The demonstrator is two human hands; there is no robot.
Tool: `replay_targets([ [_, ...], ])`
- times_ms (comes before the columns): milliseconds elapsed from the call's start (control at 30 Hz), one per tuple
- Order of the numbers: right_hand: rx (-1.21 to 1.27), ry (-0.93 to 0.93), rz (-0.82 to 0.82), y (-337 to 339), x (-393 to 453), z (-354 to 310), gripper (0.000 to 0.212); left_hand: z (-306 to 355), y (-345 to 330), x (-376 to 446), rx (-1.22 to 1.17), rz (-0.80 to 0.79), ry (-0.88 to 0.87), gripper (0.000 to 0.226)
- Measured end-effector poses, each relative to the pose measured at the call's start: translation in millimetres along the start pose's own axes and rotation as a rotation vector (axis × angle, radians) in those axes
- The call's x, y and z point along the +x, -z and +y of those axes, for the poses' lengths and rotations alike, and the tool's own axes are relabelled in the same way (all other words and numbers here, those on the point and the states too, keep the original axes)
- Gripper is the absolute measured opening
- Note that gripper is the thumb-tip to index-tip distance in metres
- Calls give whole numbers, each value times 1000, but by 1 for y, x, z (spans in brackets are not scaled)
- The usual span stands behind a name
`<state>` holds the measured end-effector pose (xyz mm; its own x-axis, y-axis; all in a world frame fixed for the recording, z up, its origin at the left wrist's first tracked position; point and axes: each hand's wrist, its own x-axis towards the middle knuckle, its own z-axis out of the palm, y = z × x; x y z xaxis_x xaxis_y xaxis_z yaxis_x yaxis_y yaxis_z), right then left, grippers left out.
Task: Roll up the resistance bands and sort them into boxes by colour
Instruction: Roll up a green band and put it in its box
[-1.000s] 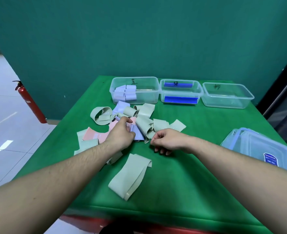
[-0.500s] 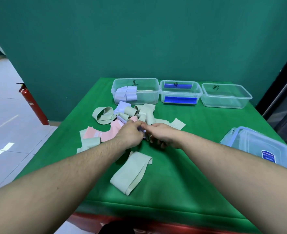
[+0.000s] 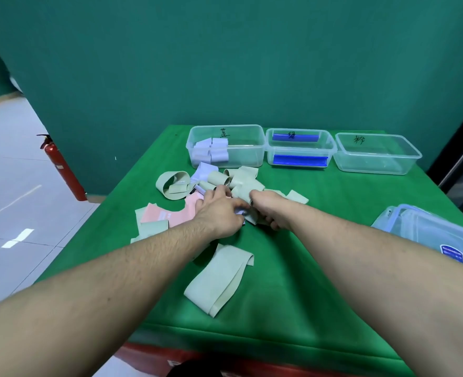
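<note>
A pile of loose bands lies mid-table: several pale green bands [image 3: 242,182], a pink band [image 3: 165,214] and a lavender band [image 3: 205,170]. My left hand [image 3: 219,212] and my right hand [image 3: 272,210] meet at the near side of the pile. Both pinch a small lavender band [image 3: 239,212] that is mostly hidden between them. A flat green band [image 3: 219,278] lies in front of my hands. At the back stand three clear boxes: one holding lavender rolls [image 3: 252,148], one with blue strips [image 3: 331,148], one empty [image 3: 412,156].
A looped green band [image 3: 171,183] sits left of the pile. Stacked clear lids [image 3: 437,235] lie at the right table edge. A red fire extinguisher [image 3: 61,167] stands on the floor to the left. A green wall rises behind the table.
My right hand moved left and forward to meet my left hand at the pile. Both now close on the lavender band. The camera tilted slightly.
</note>
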<state>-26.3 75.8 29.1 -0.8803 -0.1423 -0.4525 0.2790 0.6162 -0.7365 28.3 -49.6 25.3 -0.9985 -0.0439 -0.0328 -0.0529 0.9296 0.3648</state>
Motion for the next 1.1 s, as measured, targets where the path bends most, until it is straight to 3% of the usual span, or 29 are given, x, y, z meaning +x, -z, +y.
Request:
replay_targets([
  [167, -128, 153, 138, 7, -2, -8, 36, 0, 1, 5, -78, 53, -51, 28],
  [267, -115, 246, 187, 22, -13, -17, 40, 6, 9, 6, -364, 168, -79, 22],
  [367, -2, 314, 197, 39, -28, -17, 36, 17, 20, -1, -711, 241, -17, 19],
  [467, 150, 377, 178, 54, -47, -13, 30, 32, 28, -8, -911, 280, 39, 10],
  [533, 268, 432, 190, 60, -61, -8, 26, 43, 33, -12, -1017, 234, 107, 10],
  [600, 367, 483, 180, 63, -73, -1, 18, 54, 33, -16, -1125, 138, 147, 25],
  [833, 440, 474, -67, 68, -131, 43, 24, 93, 27, -58, -1494, -225, 217, 57],
  [900, 423, 452, -153, 69, -144, 61, 39, 102, 26, -70, -1530, -308, 254, 53],
  [1000, 472, 376, -341, 73, -161, 89, 43, 113, 20, -82, -1495, -324, 301, 33],
  [1100, 425, 328, -411, 75, -176, 114, 42, 125, 12, -94, -1504, -215, 309, 37],
])
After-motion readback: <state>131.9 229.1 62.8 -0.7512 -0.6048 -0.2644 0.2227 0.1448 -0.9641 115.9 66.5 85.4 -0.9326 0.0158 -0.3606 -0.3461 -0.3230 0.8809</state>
